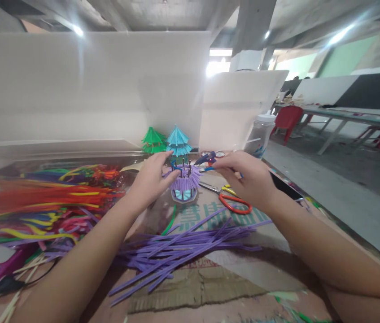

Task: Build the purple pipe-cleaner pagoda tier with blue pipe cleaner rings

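Observation:
A small round model (185,181) with a purple fringed roof, a pale blue base and several dark upright posts stands on the cardboard. My left hand (152,175) is at its left side, thumb and fingers apart around a small blue piece near the posts; whether it touches the piece is unclear. To the right, my right hand (245,175) is raised with its fingers bent together beside a dark blue glue gun (206,158); what its fingertips hold is too small to make out. Scissors (235,203) with red-orange handles lie below my right hand.
Purple strips (190,244) lie in front. Colourful strips (51,193) fill the left side. Green (153,140) and blue (177,140) tree models stand behind, before white boards. At right are a clear jar (260,134) and a dark phone (286,186).

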`<action>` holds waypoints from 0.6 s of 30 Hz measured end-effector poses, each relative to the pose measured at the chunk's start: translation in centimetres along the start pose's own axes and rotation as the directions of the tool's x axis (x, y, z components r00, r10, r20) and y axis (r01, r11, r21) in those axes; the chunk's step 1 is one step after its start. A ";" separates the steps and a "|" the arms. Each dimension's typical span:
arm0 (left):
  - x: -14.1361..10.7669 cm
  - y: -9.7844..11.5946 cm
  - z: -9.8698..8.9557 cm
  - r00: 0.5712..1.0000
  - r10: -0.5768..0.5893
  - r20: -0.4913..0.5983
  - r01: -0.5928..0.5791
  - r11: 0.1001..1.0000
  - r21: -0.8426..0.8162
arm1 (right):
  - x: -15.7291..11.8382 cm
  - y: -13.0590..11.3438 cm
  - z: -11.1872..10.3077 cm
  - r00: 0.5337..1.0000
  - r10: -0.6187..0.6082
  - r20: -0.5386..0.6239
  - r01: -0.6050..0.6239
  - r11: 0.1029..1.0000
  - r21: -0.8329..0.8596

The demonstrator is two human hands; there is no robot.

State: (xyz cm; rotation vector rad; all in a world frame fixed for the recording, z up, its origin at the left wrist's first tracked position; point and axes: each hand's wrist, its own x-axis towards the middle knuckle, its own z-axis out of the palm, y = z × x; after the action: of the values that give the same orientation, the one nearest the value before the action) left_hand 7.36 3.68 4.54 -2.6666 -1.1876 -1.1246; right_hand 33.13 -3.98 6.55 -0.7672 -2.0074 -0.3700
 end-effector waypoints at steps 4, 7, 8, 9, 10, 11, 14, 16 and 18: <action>-0.6 2.5 -0.5 0.988 0.153 -0.021 -0.154 0.985 -0.071 | -0.5 0.2 1.4 0.990 -0.024 0.142 0.047 0.986 -0.162; -1.1 3.8 -0.1 0.975 0.224 0.012 -0.222 0.972 -0.077 | -0.5 -0.1 1.9 0.983 -0.021 0.182 0.055 0.981 -0.186; -1.2 4.1 -0.1 0.970 0.241 0.016 -0.239 0.968 -0.074 | -0.5 -0.3 1.9 0.982 -0.042 0.183 0.078 0.978 -0.193; -1.3 4.2 -0.1 0.966 0.257 0.013 -0.255 0.964 -0.074 | -0.5 -0.5 1.9 0.982 -0.070 0.177 0.106 0.974 -0.201; -1.3 4.3 -0.1 0.963 0.270 0.007 -0.268 0.960 -0.079 | -0.5 -0.7 1.8 0.980 -0.101 0.173 0.136 0.968 -0.209; -1.3 4.3 -0.3 0.961 0.278 0.000 -0.277 0.957 -0.086 | -0.5 -0.7 1.7 0.977 -0.130 0.171 0.166 0.962 -0.216; -1.0 3.7 -1.0 0.961 0.277 -0.017 -0.278 0.959 -0.063 | -0.4 -0.6 1.3 0.970 -0.186 0.157 0.222 0.941 -0.257; -0.7 2.9 -1.4 0.968 0.251 -0.026 -0.250 0.968 0.031 | -0.2 -0.3 0.6 0.974 -0.194 0.119 0.221 0.930 -0.292; -0.5 2.0 -1.3 0.975 0.216 -0.052 -0.204 0.964 0.172 | 0.2 -0.2 -0.5 0.982 -0.185 0.049 0.191 0.930 -0.315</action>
State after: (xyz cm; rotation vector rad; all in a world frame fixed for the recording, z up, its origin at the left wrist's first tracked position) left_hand 7.65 1.61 5.71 -2.5328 -0.9162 -1.0290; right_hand 33.25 -4.34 6.97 -0.7760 -2.0709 -0.8180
